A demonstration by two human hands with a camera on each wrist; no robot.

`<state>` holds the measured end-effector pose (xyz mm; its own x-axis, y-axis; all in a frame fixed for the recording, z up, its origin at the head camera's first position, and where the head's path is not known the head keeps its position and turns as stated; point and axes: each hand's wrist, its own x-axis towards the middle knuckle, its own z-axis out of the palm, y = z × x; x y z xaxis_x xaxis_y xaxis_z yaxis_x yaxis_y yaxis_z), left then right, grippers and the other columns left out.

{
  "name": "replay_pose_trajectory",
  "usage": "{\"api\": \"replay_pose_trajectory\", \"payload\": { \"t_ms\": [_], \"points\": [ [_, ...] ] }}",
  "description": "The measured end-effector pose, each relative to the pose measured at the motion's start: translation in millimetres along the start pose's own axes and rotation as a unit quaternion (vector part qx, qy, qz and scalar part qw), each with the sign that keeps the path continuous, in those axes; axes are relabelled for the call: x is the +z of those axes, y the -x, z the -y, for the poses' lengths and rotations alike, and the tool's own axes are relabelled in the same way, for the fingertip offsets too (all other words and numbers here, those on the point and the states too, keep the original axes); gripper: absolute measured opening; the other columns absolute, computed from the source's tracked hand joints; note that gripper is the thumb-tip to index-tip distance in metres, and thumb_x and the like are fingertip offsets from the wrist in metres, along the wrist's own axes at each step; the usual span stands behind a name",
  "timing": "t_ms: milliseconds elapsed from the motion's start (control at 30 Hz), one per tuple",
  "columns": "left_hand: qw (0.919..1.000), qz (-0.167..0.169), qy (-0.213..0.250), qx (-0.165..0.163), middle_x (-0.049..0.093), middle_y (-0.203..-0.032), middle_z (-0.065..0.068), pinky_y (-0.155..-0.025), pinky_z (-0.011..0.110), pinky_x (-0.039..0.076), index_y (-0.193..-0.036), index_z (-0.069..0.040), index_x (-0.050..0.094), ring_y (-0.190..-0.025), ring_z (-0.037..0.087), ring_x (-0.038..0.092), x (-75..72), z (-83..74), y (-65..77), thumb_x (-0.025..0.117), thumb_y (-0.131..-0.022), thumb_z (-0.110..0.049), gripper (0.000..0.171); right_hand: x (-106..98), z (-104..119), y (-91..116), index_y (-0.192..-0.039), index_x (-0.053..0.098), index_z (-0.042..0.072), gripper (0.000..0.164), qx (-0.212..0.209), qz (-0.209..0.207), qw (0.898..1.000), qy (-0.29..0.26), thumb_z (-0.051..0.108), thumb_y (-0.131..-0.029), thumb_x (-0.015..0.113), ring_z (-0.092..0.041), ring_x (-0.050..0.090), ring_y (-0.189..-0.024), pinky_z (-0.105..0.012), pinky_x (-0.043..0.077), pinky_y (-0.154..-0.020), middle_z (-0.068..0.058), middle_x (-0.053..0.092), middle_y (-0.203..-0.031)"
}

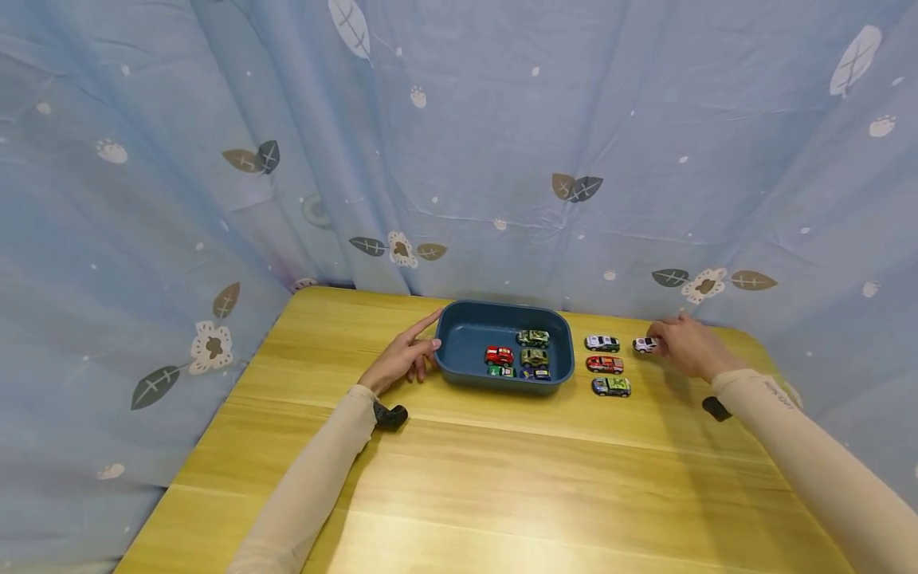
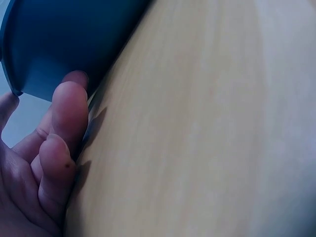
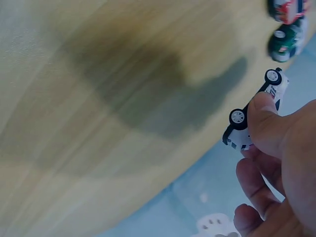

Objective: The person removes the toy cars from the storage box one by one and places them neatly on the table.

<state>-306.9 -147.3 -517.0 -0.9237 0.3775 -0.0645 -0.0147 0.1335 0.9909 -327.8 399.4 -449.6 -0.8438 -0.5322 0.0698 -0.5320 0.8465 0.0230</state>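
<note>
My right hand (image 1: 687, 344) pinches a white toy car (image 3: 269, 96) between thumb and fingers, at the right of the table's back edge. In the right wrist view the thumb lies across its side between two wheels. Just left of it, three toy cars form a column: a white one (image 1: 602, 344), a red one (image 1: 605, 364) and a blue-and-green one (image 1: 611, 387). Against the left end of a dark blue tray (image 1: 459, 381) rests my left hand (image 1: 398, 360), fingers touching its wall and rim. Inside the tray are several toy cars, including a red one (image 1: 499, 355) and camouflage ones (image 1: 534, 339).
The wooden table (image 1: 459, 478) carries the tray near its back edge. Behind it and along the left hangs a light blue curtain (image 1: 488, 143) with leaf prints. Black straps (image 1: 390, 416) sit at both wrists.
</note>
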Motion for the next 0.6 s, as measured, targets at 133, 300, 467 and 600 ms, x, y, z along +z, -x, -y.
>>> {"api": "replay_pose_trajectory", "payload": {
  "t_ms": [133,300,467,600],
  "points": [
    [1.0000,0.001,-0.002,0.000,0.067,-0.084,0.022,-0.046,0.028,0.044,-0.166,-0.043,0.033,-0.051,0.021,0.059,0.0,0.7,0.0,0.061,-0.109,-0.029,0.065,9,-1,2,-0.107,0.074,0.001,0.013,0.013,0.001,1.000,0.007,0.003,-0.094,0.074,-0.041,0.063,-0.093,-0.064,0.052,-0.094,-0.018,0.073,-0.099],
    [1.0000,-0.001,-0.009,-0.002,0.068,-0.087,0.024,-0.047,0.028,0.044,-0.166,-0.045,0.034,-0.052,0.020,0.060,-0.7,1.2,-0.2,0.061,-0.109,-0.031,0.064,17,-1,3,-0.110,0.073,0.001,0.014,0.025,-0.004,1.000,0.014,0.005,-0.097,0.073,-0.039,0.060,-0.093,-0.058,0.052,-0.087,-0.018,0.073,-0.102],
    [0.9999,-0.002,-0.012,0.001,0.065,-0.089,0.030,-0.047,0.029,0.044,-0.166,-0.044,0.034,-0.052,0.020,0.060,-0.9,0.5,-0.7,0.060,-0.109,-0.030,0.064,21,0,2,-0.111,0.073,0.001,0.014,0.027,-0.012,0.999,0.019,0.007,-0.098,0.073,-0.040,0.060,-0.094,-0.058,0.052,-0.087,-0.018,0.072,-0.103],
    [0.9999,-0.004,-0.014,0.002,0.064,-0.090,0.032,-0.048,0.029,0.044,-0.165,-0.046,0.035,-0.053,0.021,0.059,-0.8,0.0,-0.1,0.060,-0.109,-0.030,0.063,23,0,1,-0.109,0.073,-0.001,0.014,0.018,-0.011,1.000,0.024,0.008,-0.098,0.073,-0.037,0.059,-0.089,-0.056,0.051,-0.087,-0.017,0.072,-0.100]
  ]
}}
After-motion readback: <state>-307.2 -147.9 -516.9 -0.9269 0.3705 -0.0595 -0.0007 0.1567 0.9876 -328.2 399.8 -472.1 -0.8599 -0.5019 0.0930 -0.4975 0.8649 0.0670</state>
